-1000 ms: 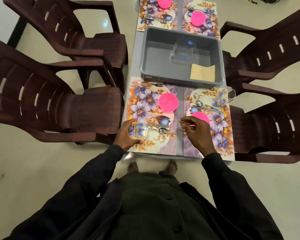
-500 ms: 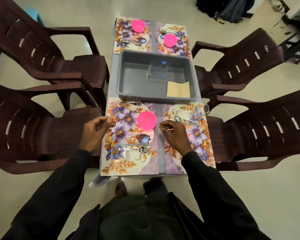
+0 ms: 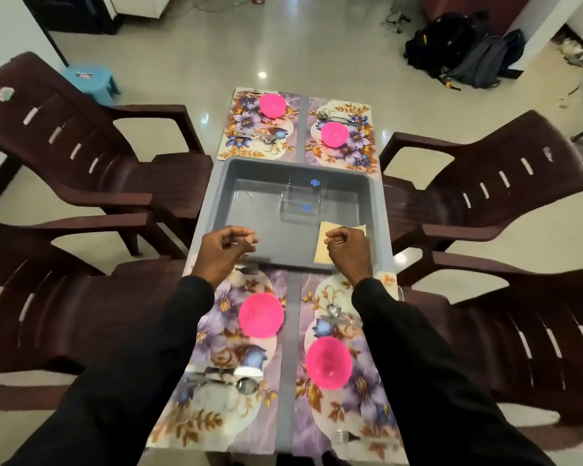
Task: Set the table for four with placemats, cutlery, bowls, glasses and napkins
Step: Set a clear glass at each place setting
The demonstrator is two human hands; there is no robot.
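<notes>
Both hands reach over the near rim of the tray [image 3: 216, 183], which sits mid-bench between two pairs of placemats [image 3: 196, 418]. The right hand [image 3: 348, 252] is curled directly above the napkin [image 3: 320, 253], which lies flat in the tray's near right corner; whether it already pinches the napkin I cannot tell. The left hand [image 3: 228, 252] is clenched on nothing, over the near left rim. Clear glasses [image 3: 300, 203] stand further in, beyond both hands. The right hand looks better placed for the napkin. Pink bowls [image 3: 261, 314] and cutlery [image 3: 246, 385] sit beneath the forearms, so a low pull-back could clip them
</notes>
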